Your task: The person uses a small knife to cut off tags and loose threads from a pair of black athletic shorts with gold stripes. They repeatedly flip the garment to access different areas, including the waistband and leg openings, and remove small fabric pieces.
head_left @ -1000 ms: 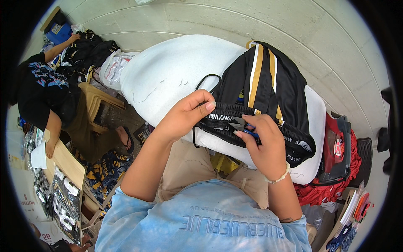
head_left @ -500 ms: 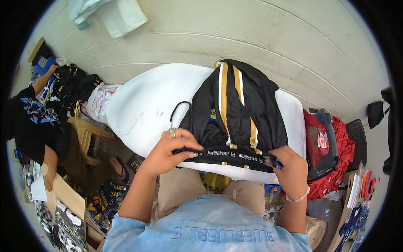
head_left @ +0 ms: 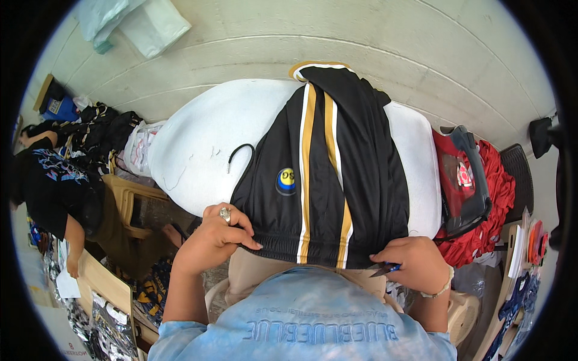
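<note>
Black shorts (head_left: 373, 174) with gold and white side stripes and a round yellow and blue badge lie spread over a white padded board (head_left: 198, 144). Their elastic waistband hangs at the near edge, just in front of my body. My left hand (head_left: 214, 237), with a ring on it, pinches the waistband's left end. At its right end my right hand (head_left: 415, 265) is closed on the waistband. The same hand also holds small snips (head_left: 385, 269) with a dark blade and a bit of blue; the rest is hidden in my palm. A black drawstring (head_left: 238, 150) curls out on the left.
A clear and red zipped bag (head_left: 463, 180) and a heap of red cloth (head_left: 498, 192) sit at the right. On the left are a plastic chair (head_left: 123, 207), a co-worker in a black shirt (head_left: 57, 174) and piled garments. A pale wall (head_left: 271, 45) stands behind the board.
Both hands have drawn the waistband nearer to me and spread it wider. Its printed inner band has gone out of sight. The shorts lie flatter, and the badge shows in full.
</note>
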Demonstrator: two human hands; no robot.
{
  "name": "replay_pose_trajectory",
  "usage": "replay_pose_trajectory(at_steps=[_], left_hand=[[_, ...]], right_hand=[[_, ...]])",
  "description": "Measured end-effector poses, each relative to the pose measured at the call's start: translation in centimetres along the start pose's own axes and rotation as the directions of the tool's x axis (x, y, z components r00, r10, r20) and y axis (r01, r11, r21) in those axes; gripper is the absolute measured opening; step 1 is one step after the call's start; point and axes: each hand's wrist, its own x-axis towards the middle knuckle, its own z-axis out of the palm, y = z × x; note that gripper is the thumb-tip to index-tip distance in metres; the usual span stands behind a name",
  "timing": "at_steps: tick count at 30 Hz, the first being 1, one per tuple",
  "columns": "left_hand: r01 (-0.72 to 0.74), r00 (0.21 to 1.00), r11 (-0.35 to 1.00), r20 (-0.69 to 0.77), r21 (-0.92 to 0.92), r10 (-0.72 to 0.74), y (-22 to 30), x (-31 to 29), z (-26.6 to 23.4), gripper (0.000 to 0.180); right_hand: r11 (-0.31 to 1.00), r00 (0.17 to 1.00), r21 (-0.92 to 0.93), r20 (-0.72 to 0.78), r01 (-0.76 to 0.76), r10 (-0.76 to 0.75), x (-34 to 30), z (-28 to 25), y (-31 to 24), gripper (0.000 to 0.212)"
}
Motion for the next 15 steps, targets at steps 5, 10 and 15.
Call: replay_pose_trajectory(at_steps=[5, 10, 15], left_hand=[[0.041, 0.98, 0.999, 0.194, 0.01, -0.042, 0.5, -0.3, -0.9, 0.035], [0.071, 0.982, 0.948, 0.186, -0.31, -0.012, 2.0, 0.7, -4.2, 0.034], [-0.155, 0.944, 0.984, -0.281, 0.091, 0.175, 2.3, 6.0, -7.7, 0.021]], right_hand=[[0.979, 0.976, 0.201, 0.201, 0.045, -0.086, 0.9, 0.5, 0.5, 0.032], [0.926, 0.992, 0.361, -0.091, 0.11, -0.082, 2.4, -1.0, 1.4, 0.023], [0.852, 0.845, 0.477, -0.529, 0.217, 0.082, 10.0, -5.2, 5.6, 0.02]])
